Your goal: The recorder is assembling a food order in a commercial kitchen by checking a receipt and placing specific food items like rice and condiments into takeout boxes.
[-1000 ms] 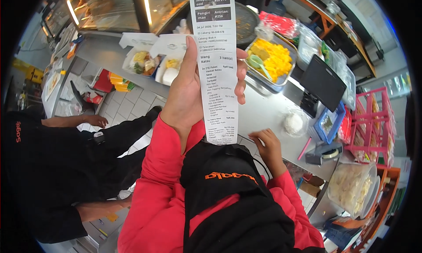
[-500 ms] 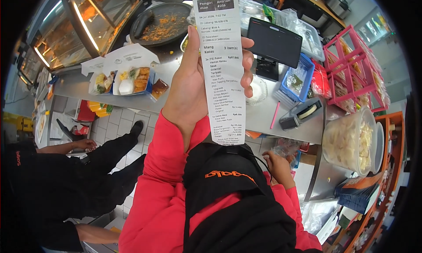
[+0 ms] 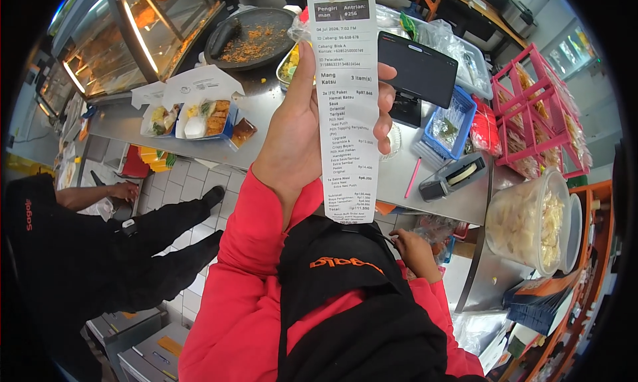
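Observation:
My left hand [image 3: 299,143] is raised in front of me and grips a long white printed receipt [image 3: 347,96], thumb up along its left edge and fingers wrapped over its right edge. The strip hangs down to my chest. My right hand [image 3: 413,251], in a red sleeve, reaches low beneath the steel counter [image 3: 425,196] and touches clear plastic bags [image 3: 435,228] there; its grip is hidden.
On the counter are open white meal boxes [image 3: 199,116], a dark tablet [image 3: 417,70], a blue basket [image 3: 446,128], a tape dispenser [image 3: 452,177] and a pink rack [image 3: 535,116]. A round tub of crackers [image 3: 525,219] stands right. A person in black crouches left [image 3: 80,249].
The view has swung right along the counter. My left hand still holds the receipt up. My right hand has dropped from the counter edge to the bags beneath it.

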Tool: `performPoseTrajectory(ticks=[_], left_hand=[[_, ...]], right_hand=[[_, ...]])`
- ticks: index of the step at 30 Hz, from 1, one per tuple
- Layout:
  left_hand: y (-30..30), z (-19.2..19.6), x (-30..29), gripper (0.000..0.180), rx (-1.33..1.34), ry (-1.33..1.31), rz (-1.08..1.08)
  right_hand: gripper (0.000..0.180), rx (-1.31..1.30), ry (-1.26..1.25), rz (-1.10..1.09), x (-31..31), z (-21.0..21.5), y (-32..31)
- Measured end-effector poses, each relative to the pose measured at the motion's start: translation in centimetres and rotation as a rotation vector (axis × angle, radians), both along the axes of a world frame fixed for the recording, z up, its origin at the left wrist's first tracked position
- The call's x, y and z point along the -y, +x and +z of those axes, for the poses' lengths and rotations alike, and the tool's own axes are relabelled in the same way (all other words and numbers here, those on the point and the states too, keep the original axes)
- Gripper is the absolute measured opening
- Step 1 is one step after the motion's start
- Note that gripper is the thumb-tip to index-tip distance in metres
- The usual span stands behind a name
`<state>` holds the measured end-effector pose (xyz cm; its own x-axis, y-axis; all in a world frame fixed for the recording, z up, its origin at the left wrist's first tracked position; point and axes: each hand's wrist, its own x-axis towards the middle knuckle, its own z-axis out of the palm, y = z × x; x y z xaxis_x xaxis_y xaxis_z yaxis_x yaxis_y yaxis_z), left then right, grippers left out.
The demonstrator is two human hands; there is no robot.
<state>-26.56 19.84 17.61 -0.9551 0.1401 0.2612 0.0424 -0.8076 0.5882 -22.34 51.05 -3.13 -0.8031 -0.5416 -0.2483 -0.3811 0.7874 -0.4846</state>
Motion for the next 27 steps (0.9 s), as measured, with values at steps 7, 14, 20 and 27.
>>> performPoseTrajectory(ticks=[7,14,20,27], left_hand=[[0.9,0.0,0.8,0.072,-0.001,-0.035,0.064],[2.0,0.2,1.7,0.066,0.054,0.024,0.14],[1.2,-0.2,1.9,0.061,0.011,-0.034,0.131],[0.0,0.0,0.2,0.064,0.075,-0.011,0.096]], right_hand=[[0.015,-0.011,0.001,0.091,1.0,0.0,-1.9],[0.023,-0.076,-0.069,0.191,2.4,0.0,-3.9],[0.041,0.145,-0.254,0.152,3.6,0.4,-2.8],[0.043,0.206,-0.202,0.068,3.2,1.0,-2.9]])
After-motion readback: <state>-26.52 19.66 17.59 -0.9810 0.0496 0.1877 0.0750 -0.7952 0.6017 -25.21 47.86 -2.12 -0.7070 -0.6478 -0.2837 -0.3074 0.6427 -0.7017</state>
